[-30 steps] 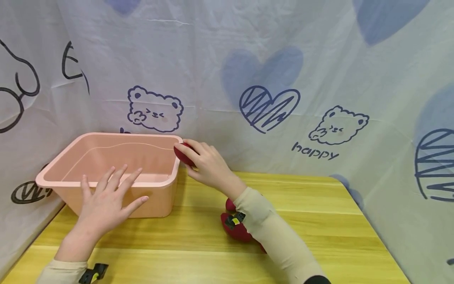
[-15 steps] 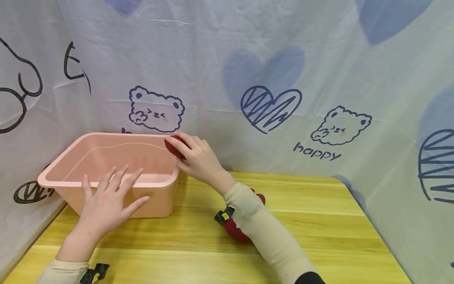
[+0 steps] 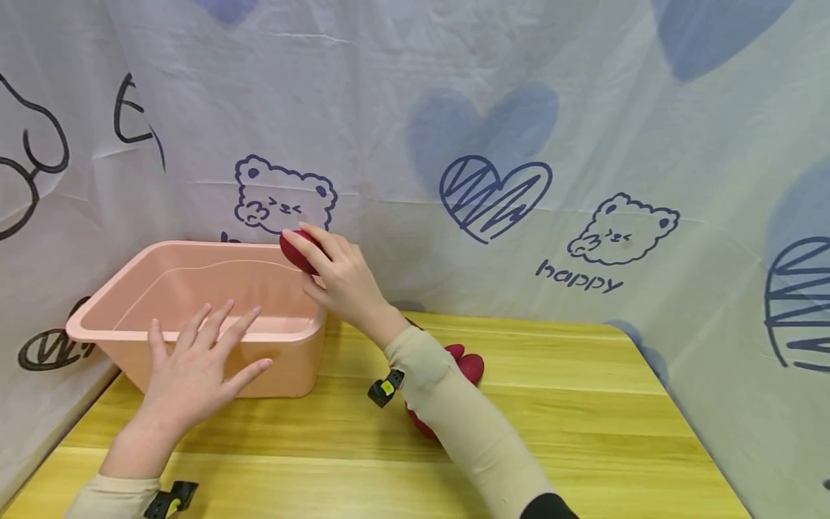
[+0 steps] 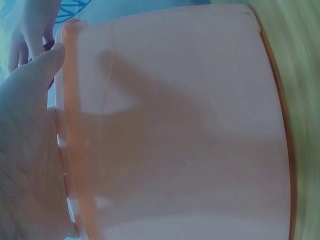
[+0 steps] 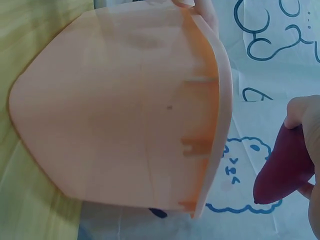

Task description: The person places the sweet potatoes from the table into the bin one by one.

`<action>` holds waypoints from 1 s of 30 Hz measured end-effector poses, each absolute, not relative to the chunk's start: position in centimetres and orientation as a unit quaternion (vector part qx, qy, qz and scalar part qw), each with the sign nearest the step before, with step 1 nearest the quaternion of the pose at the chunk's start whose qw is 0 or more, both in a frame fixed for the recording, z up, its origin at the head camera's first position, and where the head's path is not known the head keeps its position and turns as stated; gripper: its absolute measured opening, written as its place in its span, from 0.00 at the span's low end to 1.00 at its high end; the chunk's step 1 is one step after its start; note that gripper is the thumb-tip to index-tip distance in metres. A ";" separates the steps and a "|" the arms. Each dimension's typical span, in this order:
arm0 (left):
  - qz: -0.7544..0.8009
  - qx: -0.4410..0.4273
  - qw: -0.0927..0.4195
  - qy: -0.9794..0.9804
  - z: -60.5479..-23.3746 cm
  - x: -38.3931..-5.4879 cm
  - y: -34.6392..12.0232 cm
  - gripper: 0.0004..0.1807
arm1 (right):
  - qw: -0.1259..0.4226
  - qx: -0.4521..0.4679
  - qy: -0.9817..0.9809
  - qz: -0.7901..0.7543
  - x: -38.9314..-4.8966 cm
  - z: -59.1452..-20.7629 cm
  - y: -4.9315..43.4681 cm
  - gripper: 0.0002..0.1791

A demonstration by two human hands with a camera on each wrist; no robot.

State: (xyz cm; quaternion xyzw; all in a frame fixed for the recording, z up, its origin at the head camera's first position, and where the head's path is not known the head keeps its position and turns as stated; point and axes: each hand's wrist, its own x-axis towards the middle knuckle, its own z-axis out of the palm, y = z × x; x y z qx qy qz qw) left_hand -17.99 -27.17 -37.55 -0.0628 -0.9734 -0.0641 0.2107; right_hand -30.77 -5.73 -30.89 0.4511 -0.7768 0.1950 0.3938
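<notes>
Right hand [image 3: 346, 280] fingers are curled round a red sweet potato [image 5: 281, 170], just brought higher and closer to the left hand, seemingly clear of the rim of the pink tub [image 3: 285, 366]. Its long axis is slanted, tapered tip pointed downward. By the left hand's [image 3: 194, 371] spread fingers, the tub's near side is touched.

The left grip [image 4: 27, 142] lies at the rim [image 4: 74, 120] of a pink tub [image 4: 185, 135] on a wooden table [image 4: 306, 125].

Tub [image 3: 288, 367]: one, left of frame. Hands [image 3: 194, 367]: two. Wrist cameras [image 3: 378, 394]: two, lower left and lower centre. Tubers [image 5: 285, 167]: one was held; at least three more showed lower centre, partly hidden.
</notes>
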 end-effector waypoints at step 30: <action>-0.061 -0.063 0.211 -0.973 -37.6 -18.1 -27.3 0.43 | 0.269 0.412 -0.809 0.321 -31.9 -34.0 -10.0 0.32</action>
